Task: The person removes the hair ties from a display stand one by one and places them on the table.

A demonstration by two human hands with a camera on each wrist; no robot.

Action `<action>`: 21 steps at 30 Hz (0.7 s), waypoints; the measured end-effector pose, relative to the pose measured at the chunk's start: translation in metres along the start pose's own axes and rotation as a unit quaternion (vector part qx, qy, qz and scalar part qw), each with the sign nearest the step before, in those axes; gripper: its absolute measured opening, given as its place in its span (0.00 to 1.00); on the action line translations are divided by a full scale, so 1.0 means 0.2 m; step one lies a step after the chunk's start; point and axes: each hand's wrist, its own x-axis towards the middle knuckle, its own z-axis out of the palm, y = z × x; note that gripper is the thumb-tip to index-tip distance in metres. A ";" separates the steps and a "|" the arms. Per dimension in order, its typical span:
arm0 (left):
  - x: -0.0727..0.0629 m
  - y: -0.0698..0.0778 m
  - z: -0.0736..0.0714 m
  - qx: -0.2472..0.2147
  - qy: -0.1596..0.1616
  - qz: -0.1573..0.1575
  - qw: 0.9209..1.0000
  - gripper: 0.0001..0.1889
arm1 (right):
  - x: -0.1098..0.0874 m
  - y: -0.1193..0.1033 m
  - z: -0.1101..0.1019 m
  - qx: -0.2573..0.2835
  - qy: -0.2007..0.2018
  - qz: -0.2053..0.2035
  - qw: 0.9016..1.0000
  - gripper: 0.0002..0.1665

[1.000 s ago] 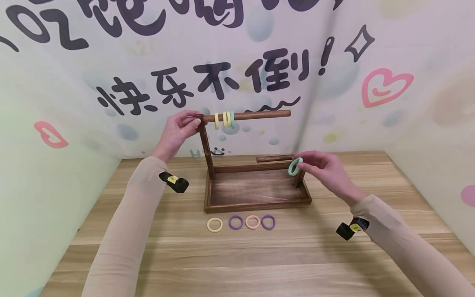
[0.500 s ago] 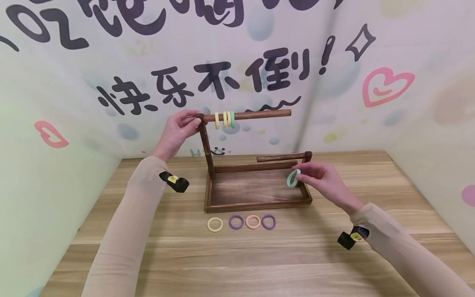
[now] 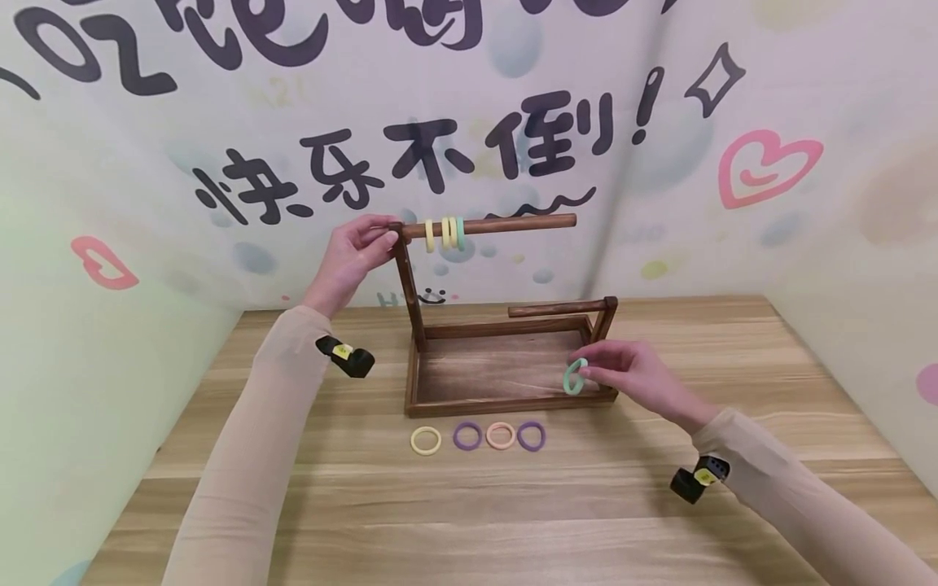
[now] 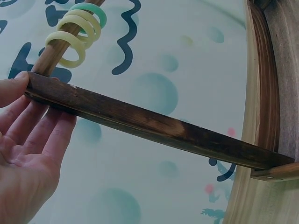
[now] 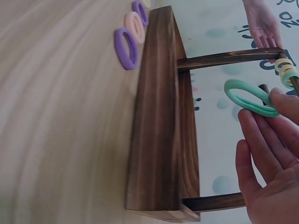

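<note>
Wooden rack [image 3: 506, 399] as landmark: tray base, tall post on its left carrying upper rod [image 3: 513, 225], short post on its right carrying lower rod [image 3: 545, 308]. Left hand [image 3: 352, 259] at the rack's top left corner, fingers nearly straight, fingertips [image 4: 32, 119] touching the post top where upper rod joins; steadying, not gripping. Right hand [image 3: 623, 370] over the rack's front right corner, pinching mint-green ring [image 3: 574, 376] between thumb and fingers; ring clear of both rods, just above the tray's front rim, below lower rod.

Step in hand, by judgement: carrying one ring about the rack, either toward a rod or down to the row in front; cannot tell which from these views. Next move likely needs ring hole lined up with a rod's free end, or ring lowered flat beside the row, left hand holding rack firm meanwhile.

Counts: three rings on upper rod [image 4: 77, 30], near its left end, two pale yellow and one green. None on lower rod. Four rings flat on table [image 3: 469, 505] just in front of the rack: yellow ring [image 3: 426, 440], purple ring [image 3: 466, 436], peach ring [image 3: 501, 435], second purple ring [image 3: 531, 436]. One in hand. Eight rings total, two rods, one rack.
</note>
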 end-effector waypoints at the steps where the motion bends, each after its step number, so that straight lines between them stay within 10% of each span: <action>1: 0.00 0.00 0.00 0.000 0.000 0.000 1.000 0.17 | 0.00 0.01 0.01 0.001 -0.004 0.002 1.000 0.17; 21: 0.00 0.00 0.00 0.004 -0.004 -0.002 1.000 0.17 | -0.04 0.08 0.09 0.012 -0.099 -0.013 0.995 0.15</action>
